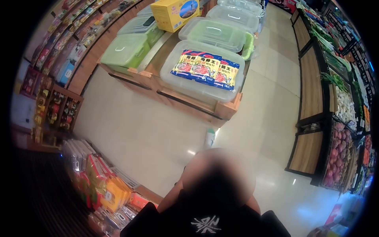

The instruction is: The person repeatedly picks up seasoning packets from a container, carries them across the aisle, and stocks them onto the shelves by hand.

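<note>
"Three glossy packets [205,69] lie side by side; what's printed on them?"

"Bold characters: 海鲜王, with 调味料 beneath, on yellow film edged in blue."

"Where are they?"

"On a clear plastic lid [167,69], rounded at its corners, at the near end of a wooden stand [185,104]."

"And the hands?"

"Out of sight. A round blur covers the area above the black top [244,226], so I can't tell whether either is spread or pinching anything."

"Any writing on that top?"

"A white angular emblem [206,224]; I can't read it."

"What about the yellow carton [166,17]?"

"Boxy, with a blue oval picture; its print is too small. Beside it sits a smooth, translucent green tub [125,51]."
</note>
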The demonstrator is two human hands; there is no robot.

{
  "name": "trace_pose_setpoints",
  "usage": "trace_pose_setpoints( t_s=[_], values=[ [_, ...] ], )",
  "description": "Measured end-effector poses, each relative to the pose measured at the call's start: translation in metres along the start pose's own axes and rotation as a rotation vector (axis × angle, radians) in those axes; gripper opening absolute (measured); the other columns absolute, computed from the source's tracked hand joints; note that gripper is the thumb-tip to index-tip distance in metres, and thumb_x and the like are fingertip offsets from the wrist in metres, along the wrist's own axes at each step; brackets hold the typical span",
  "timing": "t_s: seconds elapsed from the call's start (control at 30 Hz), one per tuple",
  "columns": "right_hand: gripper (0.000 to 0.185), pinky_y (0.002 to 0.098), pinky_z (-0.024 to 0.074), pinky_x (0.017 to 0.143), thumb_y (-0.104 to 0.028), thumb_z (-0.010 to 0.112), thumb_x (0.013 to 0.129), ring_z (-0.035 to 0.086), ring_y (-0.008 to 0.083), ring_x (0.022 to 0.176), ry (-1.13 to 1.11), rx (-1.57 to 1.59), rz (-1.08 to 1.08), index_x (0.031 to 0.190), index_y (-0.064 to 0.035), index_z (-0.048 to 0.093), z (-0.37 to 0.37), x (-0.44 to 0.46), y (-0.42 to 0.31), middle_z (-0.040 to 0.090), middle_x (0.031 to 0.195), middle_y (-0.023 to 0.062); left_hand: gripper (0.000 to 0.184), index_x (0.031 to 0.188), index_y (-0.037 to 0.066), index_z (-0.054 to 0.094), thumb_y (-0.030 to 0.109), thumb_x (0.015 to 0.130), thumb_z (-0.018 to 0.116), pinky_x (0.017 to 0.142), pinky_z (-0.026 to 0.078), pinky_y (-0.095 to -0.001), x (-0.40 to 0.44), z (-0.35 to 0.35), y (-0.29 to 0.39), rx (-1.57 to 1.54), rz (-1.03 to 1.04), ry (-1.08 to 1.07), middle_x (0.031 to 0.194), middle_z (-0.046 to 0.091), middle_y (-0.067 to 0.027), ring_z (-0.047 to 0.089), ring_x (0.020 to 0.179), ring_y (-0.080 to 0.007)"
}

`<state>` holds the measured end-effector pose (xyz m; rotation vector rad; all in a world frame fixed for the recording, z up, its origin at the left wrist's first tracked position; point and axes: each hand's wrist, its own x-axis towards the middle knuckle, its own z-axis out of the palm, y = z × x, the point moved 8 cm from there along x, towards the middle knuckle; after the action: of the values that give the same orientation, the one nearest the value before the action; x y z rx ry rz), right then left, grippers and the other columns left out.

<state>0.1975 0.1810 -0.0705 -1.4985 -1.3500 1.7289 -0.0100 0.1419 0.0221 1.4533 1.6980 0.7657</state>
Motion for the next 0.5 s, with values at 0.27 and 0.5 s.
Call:
trace_pose_setpoints(
  t_s=[0.27, 0.5],
  values=[
    [0.024, 0.0196, 0.0404, 0.064, -0.019, 0.068, 0.085, 0.047, 0.0041, 0.070, -0.018, 0.097, -0.196, 0.098, -0.0027, 0.057, 0.031, 0.102, -0.152, 0.052, 0.075, -0.0049, 0.036, 0.115, 0.003, 0.054, 0.018, 0.085, 0.066, 0.075, 0.051, -0.0321, 0.138, -0.104, 0.007, -0.229, -0.049, 0.249, 0.103, 0.062, -0.0110, 0.061, 0.091, -0.0204],
    [0.051, 0.0230, 0.0445, 0.075, -0.018, 0.065, 0.088, 0.053, 0.0101, 0.088, -0.019, 0.350, -0.254, 0.131, -0.0042, 0.041, 0.046, 0.207, -0.253, 0.051, 0.118, 0.0074, 0.051, 0.127, 0.002, 0.046, 0.024, 0.085, 0.066, 0.083, 0.048, -0.0367, 0.292, -0.185, 0.031, 0.028, 0.081, 0.449, 0.114, 0.052, -0.0175, 0.052, 0.105, -0.0285]
  ],
)
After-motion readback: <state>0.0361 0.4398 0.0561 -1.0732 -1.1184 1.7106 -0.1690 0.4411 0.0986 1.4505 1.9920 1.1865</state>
